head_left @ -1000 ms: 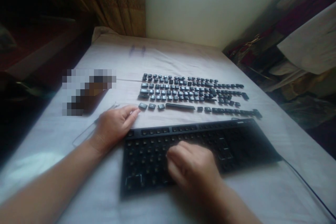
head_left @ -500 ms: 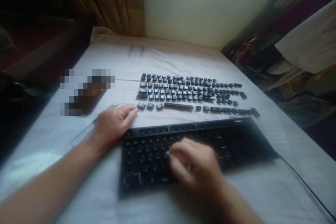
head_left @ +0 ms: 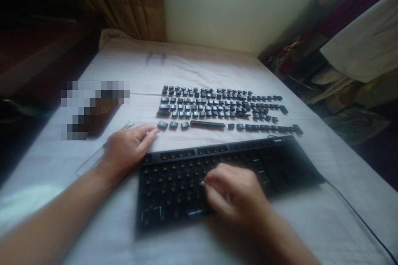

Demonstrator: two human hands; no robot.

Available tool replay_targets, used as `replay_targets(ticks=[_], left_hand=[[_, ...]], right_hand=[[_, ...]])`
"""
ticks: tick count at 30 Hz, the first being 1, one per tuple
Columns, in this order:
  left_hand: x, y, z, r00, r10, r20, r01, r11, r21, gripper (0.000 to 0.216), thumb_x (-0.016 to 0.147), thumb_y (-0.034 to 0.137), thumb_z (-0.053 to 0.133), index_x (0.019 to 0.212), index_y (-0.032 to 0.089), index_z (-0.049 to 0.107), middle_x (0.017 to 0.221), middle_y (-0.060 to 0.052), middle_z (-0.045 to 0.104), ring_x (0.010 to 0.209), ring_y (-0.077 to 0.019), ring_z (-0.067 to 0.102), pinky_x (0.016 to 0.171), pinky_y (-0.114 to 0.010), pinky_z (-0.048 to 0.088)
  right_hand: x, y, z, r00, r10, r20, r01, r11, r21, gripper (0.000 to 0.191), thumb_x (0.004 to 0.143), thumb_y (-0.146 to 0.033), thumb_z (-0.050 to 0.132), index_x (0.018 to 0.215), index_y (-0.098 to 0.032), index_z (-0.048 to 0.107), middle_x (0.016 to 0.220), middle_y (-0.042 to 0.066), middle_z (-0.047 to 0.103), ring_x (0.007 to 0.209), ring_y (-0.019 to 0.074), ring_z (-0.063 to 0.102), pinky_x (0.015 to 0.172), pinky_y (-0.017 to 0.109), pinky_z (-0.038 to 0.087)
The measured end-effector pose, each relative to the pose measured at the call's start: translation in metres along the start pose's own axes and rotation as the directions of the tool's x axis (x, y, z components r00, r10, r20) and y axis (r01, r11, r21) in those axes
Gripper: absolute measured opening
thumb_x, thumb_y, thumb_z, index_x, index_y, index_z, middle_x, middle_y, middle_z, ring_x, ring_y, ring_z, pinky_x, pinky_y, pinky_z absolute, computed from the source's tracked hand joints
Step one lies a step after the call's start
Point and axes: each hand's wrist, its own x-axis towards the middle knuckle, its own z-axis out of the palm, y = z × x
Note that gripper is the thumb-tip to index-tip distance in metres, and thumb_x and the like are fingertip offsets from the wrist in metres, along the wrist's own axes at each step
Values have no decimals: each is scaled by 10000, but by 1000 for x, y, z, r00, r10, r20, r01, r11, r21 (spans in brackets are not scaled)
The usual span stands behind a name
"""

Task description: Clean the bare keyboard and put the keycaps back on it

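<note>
A black keyboard frame (head_left: 280,161) with its keycaps off lies on a white cloth in front of me. My right hand (head_left: 234,192) rests on its middle, fingers curled and pinched together; whatever they hold is too small to make out. My left hand (head_left: 129,147) lies flat on the cloth at the frame's upper left corner, fingers stretched out and holding nothing. Beyond the frame, several black keycaps (head_left: 217,105) are laid out in rows, with a long space bar (head_left: 207,124) in the nearest row.
A brown object (head_left: 96,114), partly pixelated, lies to the left on the cloth. A thin wire (head_left: 93,157) runs past my left hand. The keyboard's cable (head_left: 357,215) trails off to the right. Curtains, a pale wall and piled fabric surround the surface.
My right hand has shifted slightly rightward over the frame and its fingers have closed into a tighter pinch. My left hand stays put; the view has drifted a little.
</note>
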Motion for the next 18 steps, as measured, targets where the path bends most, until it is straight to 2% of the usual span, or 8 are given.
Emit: replay_targets(ticks=[7,18], left_hand=[[-1,-1,0,1000,7,-3,-7,1000,-7,471,882,565,396,1015,281,747,722,-11,738,660,-191,654,659,-319,438],[-1,-1,0,1000,-12,11,12,1000,-6,489,878,570,392,1030,272,748,809,-31,758,734,-218,684,710,-340,463]], right_hand=[[-2,0,9,1000,-20,-5,19,995,-97,163,820,-117,533,715,-192,632,587,-30,563,491,103,494,523,223,361],[-2,-1,12,1000,-23,-18,20,991,-135,176,841,-120,527,711,-192,621,581,-29,555,493,96,481,530,210,350]])
